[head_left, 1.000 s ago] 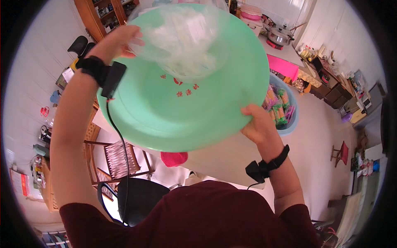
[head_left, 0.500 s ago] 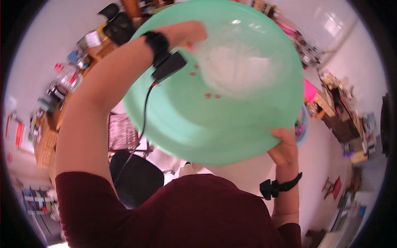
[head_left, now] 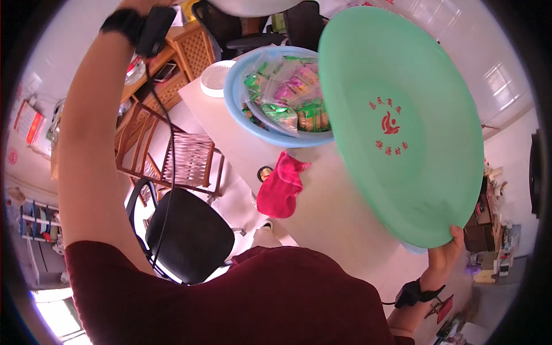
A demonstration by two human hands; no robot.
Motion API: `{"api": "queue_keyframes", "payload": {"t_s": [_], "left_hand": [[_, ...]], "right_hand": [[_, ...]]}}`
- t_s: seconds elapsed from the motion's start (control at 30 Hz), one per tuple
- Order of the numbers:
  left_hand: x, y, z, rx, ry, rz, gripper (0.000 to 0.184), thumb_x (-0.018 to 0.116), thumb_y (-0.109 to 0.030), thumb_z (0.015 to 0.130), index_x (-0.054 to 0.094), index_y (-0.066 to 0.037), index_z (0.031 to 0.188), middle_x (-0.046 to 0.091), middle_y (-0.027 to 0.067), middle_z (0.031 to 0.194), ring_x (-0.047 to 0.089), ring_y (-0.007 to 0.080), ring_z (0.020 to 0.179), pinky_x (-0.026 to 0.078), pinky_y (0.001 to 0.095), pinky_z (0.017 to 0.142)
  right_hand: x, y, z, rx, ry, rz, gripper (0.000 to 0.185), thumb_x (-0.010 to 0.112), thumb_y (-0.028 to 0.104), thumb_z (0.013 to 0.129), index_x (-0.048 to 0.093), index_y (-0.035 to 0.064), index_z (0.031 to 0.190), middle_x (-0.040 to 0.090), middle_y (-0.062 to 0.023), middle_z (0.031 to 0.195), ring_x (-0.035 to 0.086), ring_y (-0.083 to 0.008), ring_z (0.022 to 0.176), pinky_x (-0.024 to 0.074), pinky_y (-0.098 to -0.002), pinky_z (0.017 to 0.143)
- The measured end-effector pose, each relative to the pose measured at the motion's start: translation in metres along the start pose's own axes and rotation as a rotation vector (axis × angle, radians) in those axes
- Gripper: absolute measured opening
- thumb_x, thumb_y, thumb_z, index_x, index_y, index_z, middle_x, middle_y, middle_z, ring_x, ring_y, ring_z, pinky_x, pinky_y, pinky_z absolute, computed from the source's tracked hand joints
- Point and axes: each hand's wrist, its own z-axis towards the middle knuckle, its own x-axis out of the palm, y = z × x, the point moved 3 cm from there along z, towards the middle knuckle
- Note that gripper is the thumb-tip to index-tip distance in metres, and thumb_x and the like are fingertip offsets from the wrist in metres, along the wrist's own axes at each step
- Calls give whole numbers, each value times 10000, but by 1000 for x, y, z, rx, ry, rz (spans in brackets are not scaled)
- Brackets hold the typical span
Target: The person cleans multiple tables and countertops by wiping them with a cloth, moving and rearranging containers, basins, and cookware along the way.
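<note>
My right hand (head_left: 445,250) grips the lower rim of a large green plastic basin (head_left: 368,115), thumb over the edge. The basin is tilted up on the right, its inside facing me with red lettering and a red emblem on the bottom. My left hand (head_left: 146,4) is raised at the top edge, its fingers cut off by the frame. Near it, the curved underside of a whitish bowl-like thing (head_left: 259,6) shows at the top; contact with the hand is out of sight. A light-blue basin (head_left: 233,109) behind the green one holds several packaged foods (head_left: 282,86).
On the pale table (head_left: 339,190) lie a pink cloth (head_left: 282,187), a small dark dish (head_left: 264,173) and a white round basket (head_left: 214,80). A black chair (head_left: 190,236) and a wooden chair (head_left: 187,158) stand at the left. A cable (head_left: 172,144) hangs from my left wrist.
The green basin has swung right and tilted, baring its lettering and the table. My left hand has moved up and left from inside it; the whitish thing has left the basin for the top edge.
</note>
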Motion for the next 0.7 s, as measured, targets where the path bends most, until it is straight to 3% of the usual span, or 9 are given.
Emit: {"api": "queue_keyframes", "payload": {"t_s": [0.03, 0.13, 0.3, 0.33, 0.4, 0.5, 0.57, 0.63, 0.7], "left_hand": [[26, 22, 11, 13, 0, -14, 218, 618, -107, 697, 643, -20, 896, 570, 58, 675, 470, 159, 606, 417, 302, 563], [142, 125, 18, -683, 124, -1115, 152, 646, -219, 789, 576, -88, 817, 585, -17, 751, 556, 145, 678, 474, 301, 532], [200, 77, 16, -842, 247, -1201, 164, 638, -192, 786, 564, -85, 885, 586, -5, 820, 566, 152, 766, 480, 294, 557], [200, 70, 25, -71, 259, -681, 184, 647, -169, 768, 562, -80, 904, 585, 6, 875, 561, 157, 813, 487, 300, 578], [222, 53, 14, 729, 195, -162, 210, 656, -145, 749, 561, -75, 923, 584, 17, 930, 557, 163, 860, 493, 305, 599], [301, 20, 3, -467, 538, -1224, 408, 599, -345, 815, 529, -151, 1168, 535, -21, 1030, 493, 128, 809, 442, 294, 723], [294, -18, 11, -454, 653, -1456, 551, 541, -444, 852, 475, -90, 1269, 539, 54, 1189, 544, 165, 1008, 446, 291, 849], [272, -20, 13, -354, 743, -1270, 830, 446, -654, 812, 174, -183, 1440, 215, 87, 1473, 296, 345, 1291, 322, 498, 995], [257, -36, 21, -702, 712, -1262, 752, 435, -613, 843, 230, -186, 1427, 277, 93, 1447, 329, 369, 1261, 349, 505, 964]], "right_hand": [[1, 5, -2, -15, -11, -2, 552, 492, -16, 745, 422, 13, 1292, 444, -162, 1320, 408, -319, 1220, 273, -510, 1056], [8, 21, -17, -64, -3, -11, 551, 483, -17, 756, 409, 13, 1302, 417, -169, 1345, 388, -325, 1235, 241, -521, 1069], [17, 46, -45, -384, -222, -46, 570, 477, -2, 787, 352, 12, 1343, 352, -187, 1389, 322, -341, 1285, 196, -555, 1076], [10, 54, -50, -425, -196, -103, 570, 489, 9, 794, 344, 2, 1346, 349, -195, 1388, 312, -343, 1292, 196, -550, 1079], [25, 51, -60, -372, -300, 19, 557, 495, 15, 799, 351, -7, 1337, 357, -199, 1383, 326, -343, 1285, 206, -542, 1078], [-5, 85, -78, -537, -217, -88, 527, 516, -17, 779, 402, -4, 1294, 421, -189, 1331, 376, -340, 1245, 246, -518, 1066], [-5, 96, -86, -639, -312, -98, 500, 525, -39, 761, 443, 4, 1253, 472, -170, 1282, 421, -331, 1205, 291, -493, 1050], [-5, 104, -89, -669, -372, -84, 456, 523, -61, 740, 484, 17, 1188, 512, -134, 1222, 460, -307, 1159, 333, -480, 1025], [-17, 111, -92, -703, -355, -142, 442, 513, -78, 731, 492, 21, 1161, 527, -107, 1186, 485, -291, 1127, 368, -467, 1000]]}}
